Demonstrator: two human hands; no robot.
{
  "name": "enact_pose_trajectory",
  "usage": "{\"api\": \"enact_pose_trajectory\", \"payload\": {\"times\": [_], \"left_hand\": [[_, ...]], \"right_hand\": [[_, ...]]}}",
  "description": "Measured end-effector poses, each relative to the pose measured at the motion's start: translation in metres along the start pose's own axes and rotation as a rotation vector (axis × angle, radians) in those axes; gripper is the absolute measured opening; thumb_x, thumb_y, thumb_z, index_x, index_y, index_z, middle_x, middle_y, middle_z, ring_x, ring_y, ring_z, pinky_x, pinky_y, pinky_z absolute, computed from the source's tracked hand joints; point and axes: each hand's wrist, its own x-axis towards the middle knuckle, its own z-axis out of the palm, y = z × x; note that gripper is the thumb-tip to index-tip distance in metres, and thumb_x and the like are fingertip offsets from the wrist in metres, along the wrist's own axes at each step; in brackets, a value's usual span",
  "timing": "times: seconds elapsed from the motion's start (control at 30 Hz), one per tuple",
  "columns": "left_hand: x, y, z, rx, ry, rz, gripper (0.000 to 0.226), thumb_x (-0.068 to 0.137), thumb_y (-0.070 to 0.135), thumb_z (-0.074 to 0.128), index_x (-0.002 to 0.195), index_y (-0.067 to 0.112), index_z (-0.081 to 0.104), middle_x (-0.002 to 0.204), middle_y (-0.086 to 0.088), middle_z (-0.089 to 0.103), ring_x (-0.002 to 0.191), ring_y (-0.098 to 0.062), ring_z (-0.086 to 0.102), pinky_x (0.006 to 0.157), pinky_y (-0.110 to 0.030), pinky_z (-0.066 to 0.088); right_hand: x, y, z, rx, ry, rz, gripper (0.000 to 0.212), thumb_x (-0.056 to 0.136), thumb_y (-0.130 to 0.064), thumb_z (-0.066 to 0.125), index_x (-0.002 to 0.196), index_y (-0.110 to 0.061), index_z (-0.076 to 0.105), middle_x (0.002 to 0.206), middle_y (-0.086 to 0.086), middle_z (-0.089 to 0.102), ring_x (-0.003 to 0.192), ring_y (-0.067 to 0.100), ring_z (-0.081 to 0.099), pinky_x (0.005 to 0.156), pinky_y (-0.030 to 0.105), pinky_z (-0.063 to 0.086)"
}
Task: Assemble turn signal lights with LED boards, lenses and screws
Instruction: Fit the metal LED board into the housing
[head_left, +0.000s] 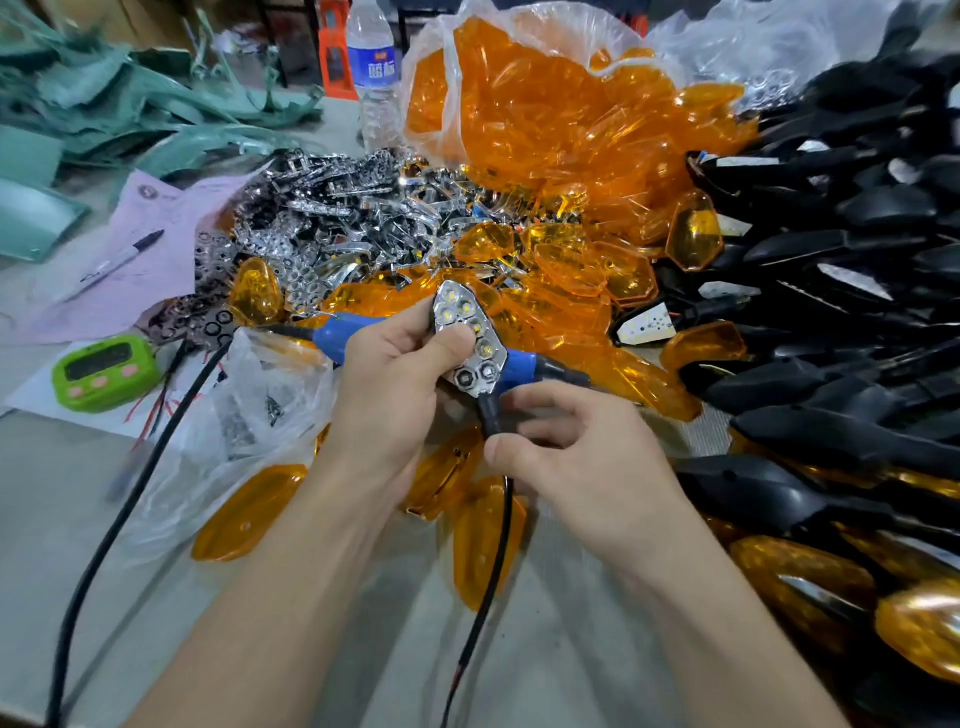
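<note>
Near centre, the left hand (395, 384) is gripping a chrome honeycomb LED reflector (470, 338) while the right hand (582, 452) is pinching its black stem (491, 415). The far clear water bottle (371, 67) is showing only blurred label writing.

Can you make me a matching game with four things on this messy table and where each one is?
Things:
1. timer
2. pen
3. water bottle
4. LED light unit

Places:
A. held in the left hand
B. standing at the back, beside the bag of orange lenses
C. lying on the pink paper
D. on the left, green with pink buttons

Pairs: 1-D, 2-C, 3-B, 4-A.
</note>
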Motion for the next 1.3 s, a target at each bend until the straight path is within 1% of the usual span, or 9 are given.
{"api": "enact_pose_trajectory", "payload": {"times": [0.1, 0.23, 0.37, 0.5, 0.7, 0.87, 1.13, 1.23, 1.3], "left_hand": [[-0.001, 0.001, -0.001, -0.032, -0.035, 0.013, 0.037, 0.099, -0.005, 0.056, 0.087, 0.019, 0.08, 0.087, -0.008, 0.072, 0.083, -0.023, 0.064, 0.076, -0.036, 0.057], [-0.003, 0.001, 0.001, -0.02, -0.085, 0.016, 0.038, 0.098, -0.004, 0.057, 0.093, 0.023, 0.082, 0.089, -0.003, 0.075, 0.081, -0.017, 0.067, 0.07, -0.031, 0.06], [-0.005, -0.001, 0.004, 0.039, -0.151, 0.045, 0.033, 0.096, -0.001, 0.062, 0.098, 0.026, 0.081, 0.093, -0.001, 0.078, 0.086, -0.015, 0.071, 0.079, -0.032, 0.06], [-0.008, -0.004, 0.006, 0.147, -0.212, 0.057, 0.03, 0.089, 0.016, 0.063, 0.102, 0.036, 0.081, 0.105, 0.0, 0.079, 0.093, -0.014, 0.071, 0.085, -0.028, 0.058], [-0.014, -0.009, 0.007, 0.14, -0.28, -0.017, 0.038, 0.093, 0.024, 0.066, 0.131, 0.02, 0.069, 0.115, -0.003, 0.078, 0.11, -0.019, 0.072, 0.098, -0.035, 0.057], [-0.018, -0.008, 0.005, 0.085, -0.301, -0.062, 0.027, 0.092, 0.025, 0.066, 0.114, 0.018, 0.079, 0.11, -0.011, 0.078, 0.108, -0.031, 0.074, 0.09, -0.039, 0.059], [-0.017, -0.006, 0.008, 0.089, -0.287, 0.009, 0.022, 0.094, 0.029, 0.063, 0.106, 0.034, 0.08, 0.104, 0.001, 0.079, 0.1, -0.015, 0.073, 0.085, -0.027, 0.058], [-0.016, -0.003, 0.01, 0.1, -0.127, 0.006, 0.02, 0.087, 0.024, 0.062, 0.088, 0.026, 0.082, 0.088, -0.002, 0.075, 0.081, -0.016, 0.068, 0.074, -0.033, 0.056], [-0.013, 0.004, 0.006, 0.046, 0.017, -0.027, 0.021, 0.085, 0.025, 0.061, 0.078, 0.02, 0.081, 0.075, -0.007, 0.072, 0.067, -0.02, 0.064, 0.064, -0.035, 0.055]], "right_hand": [[-0.002, -0.003, 0.008, -0.038, 0.013, -0.073, 0.024, 0.067, -0.048, 0.075, 0.09, -0.053, 0.072, 0.086, -0.016, 0.078, 0.081, 0.009, 0.076, 0.08, 0.046, 0.064], [-0.005, -0.009, 0.012, -0.011, 0.049, -0.097, 0.016, 0.081, -0.04, 0.069, 0.094, -0.035, 0.077, 0.083, -0.01, 0.078, 0.076, 0.016, 0.074, 0.076, 0.053, 0.061], [-0.011, -0.013, 0.011, -0.04, 0.178, -0.131, 0.035, 0.088, -0.055, 0.064, 0.086, -0.023, 0.077, 0.074, 0.0, 0.074, 0.071, 0.022, 0.068, 0.066, 0.051, 0.058], [-0.009, -0.016, 0.011, 0.069, 0.225, -0.168, 0.009, 0.1, -0.031, 0.067, 0.097, -0.028, 0.076, 0.084, -0.008, 0.077, 0.077, 0.013, 0.072, 0.073, 0.049, 0.061], [-0.006, -0.014, 0.008, 0.312, 0.174, -0.222, 0.016, 0.101, -0.024, 0.067, 0.107, -0.02, 0.081, 0.095, 0.002, 0.08, 0.093, 0.027, 0.076, 0.078, 0.044, 0.064], [-0.001, -0.012, 0.007, 0.424, 0.175, -0.234, 0.019, 0.095, -0.022, 0.066, 0.103, -0.02, 0.082, 0.098, 0.006, 0.08, 0.096, 0.028, 0.076, 0.079, 0.032, 0.062], [0.0, -0.015, 0.003, 0.35, 0.096, -0.327, 0.021, 0.099, -0.016, 0.069, 0.115, -0.024, 0.079, 0.103, -0.004, 0.08, 0.096, 0.013, 0.076, 0.079, 0.022, 0.058], [0.0, -0.018, 0.003, 0.282, 0.03, -0.331, 0.023, 0.1, -0.022, 0.067, 0.12, -0.022, 0.077, 0.102, -0.009, 0.08, 0.091, 0.005, 0.074, 0.076, 0.017, 0.056], [-0.003, -0.019, 0.004, 0.185, 0.047, -0.299, 0.023, 0.099, -0.042, 0.062, 0.116, -0.036, 0.076, 0.093, -0.012, 0.078, 0.081, 0.008, 0.074, 0.068, 0.021, 0.056]]}}
